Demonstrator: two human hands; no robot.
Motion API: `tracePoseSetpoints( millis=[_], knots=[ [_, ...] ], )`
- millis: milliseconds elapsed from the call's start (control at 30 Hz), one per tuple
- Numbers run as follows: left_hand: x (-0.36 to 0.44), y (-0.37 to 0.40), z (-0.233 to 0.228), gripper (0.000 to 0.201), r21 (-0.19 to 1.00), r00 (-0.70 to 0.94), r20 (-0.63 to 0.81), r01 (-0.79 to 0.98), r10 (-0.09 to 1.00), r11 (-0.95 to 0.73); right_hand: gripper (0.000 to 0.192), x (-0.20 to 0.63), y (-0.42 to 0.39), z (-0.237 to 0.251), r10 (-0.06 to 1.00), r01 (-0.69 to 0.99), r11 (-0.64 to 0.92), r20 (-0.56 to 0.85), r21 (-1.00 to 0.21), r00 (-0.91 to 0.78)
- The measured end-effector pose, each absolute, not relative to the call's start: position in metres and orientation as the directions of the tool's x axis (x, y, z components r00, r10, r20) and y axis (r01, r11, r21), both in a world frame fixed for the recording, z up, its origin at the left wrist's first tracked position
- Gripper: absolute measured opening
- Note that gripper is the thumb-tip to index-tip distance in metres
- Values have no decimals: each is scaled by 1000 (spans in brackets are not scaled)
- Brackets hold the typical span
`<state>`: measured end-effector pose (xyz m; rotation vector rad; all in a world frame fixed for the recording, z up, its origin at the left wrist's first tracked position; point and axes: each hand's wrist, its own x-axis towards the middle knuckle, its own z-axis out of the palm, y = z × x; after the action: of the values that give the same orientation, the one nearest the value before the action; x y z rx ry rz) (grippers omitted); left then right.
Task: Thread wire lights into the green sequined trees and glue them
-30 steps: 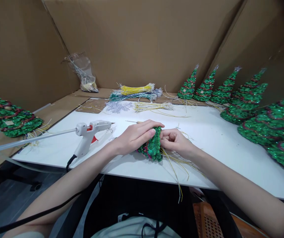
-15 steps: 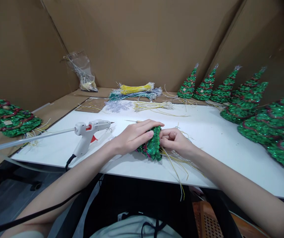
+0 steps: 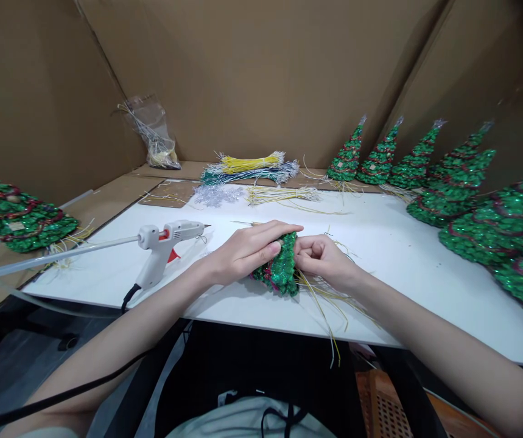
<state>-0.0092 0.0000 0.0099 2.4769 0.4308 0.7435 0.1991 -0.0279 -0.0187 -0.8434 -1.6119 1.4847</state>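
Far left, one finished green tree (image 3: 19, 216) lies on its side on the cardboard, parked out of the work area. Glue gun (image 3: 163, 243) rests on its stand on the white table (image 3: 402, 243), nozzle pointing right and clear of the surface, stick feeding in from the left, cord dropping off the front edge; well within reach of the left hand but not touched. Bag of bits (image 3: 151, 134) leans on the back wall; wire bundles (image 3: 252, 170) stacked at the rear, sorted by colour, likely stock. Centre: left hand (image 3: 247, 249) is closed over the top of a small glittery green tree (image 3: 282, 267) lying sideways on the table near the front edge, fingers wrapped round it, pinning it down so it can't roll. Right hand (image 3: 320, 258) is curled tight against the tree's base end, fingertips pinched in where the thin yellow wires (image 3: 329, 310) come out; can't tell exactly what it pinches. Wires trail off the table edge. Right side: row of finished trees (image 3: 425, 164) standing or leaning along the cardboard wall.
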Motion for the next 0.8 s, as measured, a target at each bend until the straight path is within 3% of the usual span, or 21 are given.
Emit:
tracePoseSetpoints(
  millis=[500,800],
  knots=[
    [-10,-1,13,42,552,818,370,188,441,-812,12,195,-30,-16,893,17,160,137,-987,-428],
    [-10,0,16,43,613,830,356,139,430,-777,15,202,-26,-24,874,-52,31,53,-998,-483]
  ],
)
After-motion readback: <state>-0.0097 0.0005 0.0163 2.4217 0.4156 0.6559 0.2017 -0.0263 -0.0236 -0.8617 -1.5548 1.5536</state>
